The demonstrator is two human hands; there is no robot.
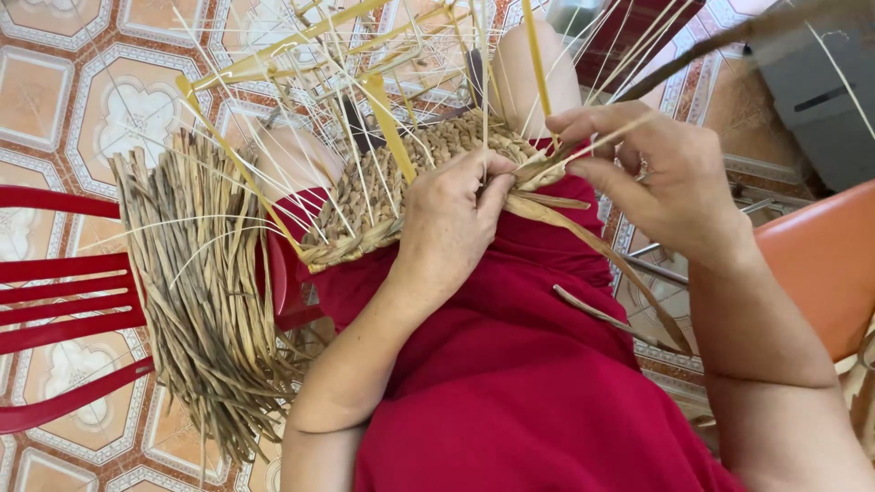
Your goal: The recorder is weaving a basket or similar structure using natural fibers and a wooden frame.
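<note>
My left hand [453,219] sits in the middle of the frame, fingers curled and pressed down on the rim of the woven basket [401,187], thumb pinning the last crossing flat against the weave. My right hand [652,173], just right of centre, has thumb and forefinger pinched narrow on a flat dried strand [592,241]; the other fingers are loosely bent and hold nothing that I can see. The strand comes out from under my left thumb and trails down across my lap toward the lower right of the frame.

The basket rests on my knees against my red dress [510,364], only partly woven: a band of plaited work with thin pale stakes [365,137] fanning toward the top of the frame, a few wider yellow strips [387,118] among them.

As I judge it, I am midway through a weaving pass, tucking the strand between stakes at the rim. The next move calls for keeping the left thumb firm so the row stays tight, then drawing the strand snug behind the next stake without kinking it.

A bundle of dried strands [205,301] lies over a red plastic chair [64,310] at the left, on the patterned tile floor [118,100]. An orange chair [820,255] shows at the right edge.
</note>
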